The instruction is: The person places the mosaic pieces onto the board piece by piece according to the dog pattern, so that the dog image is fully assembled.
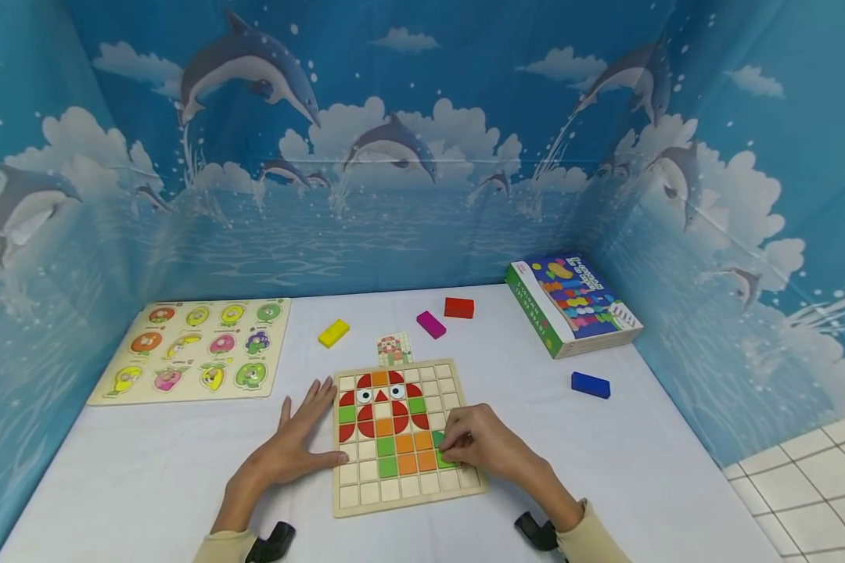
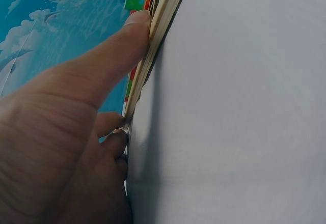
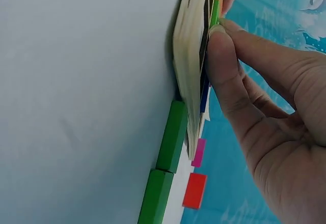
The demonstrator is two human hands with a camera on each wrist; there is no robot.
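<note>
Your right hand [image 1: 480,447] is on the lower right part of the wooden grid board [image 1: 403,435], fingers curled and pinching a green tile [image 1: 440,450] at the right edge of the coloured figure. The right wrist view confirms it: thumb and forefinger tips close on the tile's green edge at the board face. The tile lies directly under your fingertips, at about 9 o'clock from the knuckles. It looks roughly square, so I can read no long axis; how far it is seated in its cell cannot be told.

Your left hand [image 1: 297,446] lies flat on the worktop [image 1: 662,485] at the board's 9 o'clock side. Its fingers are straight and spread, the thumb tip against the board's left edge, holding nothing. The right hand is plainly the nearer to the tile.

The empty cells nearest the tile lie at 3 o'clock and 6 o'clock from it.

Loose items beyond the board:
- a pattern card [image 1: 394,349] at 12 o'clock, just off the top edge
- a yellow block [image 1: 333,333] at 11 o'clock
- a magenta block [image 1: 431,324] and red block [image 1: 459,307] at 1 o'clock
- a blue block [image 1: 591,385] at 2 o'clock
</note>
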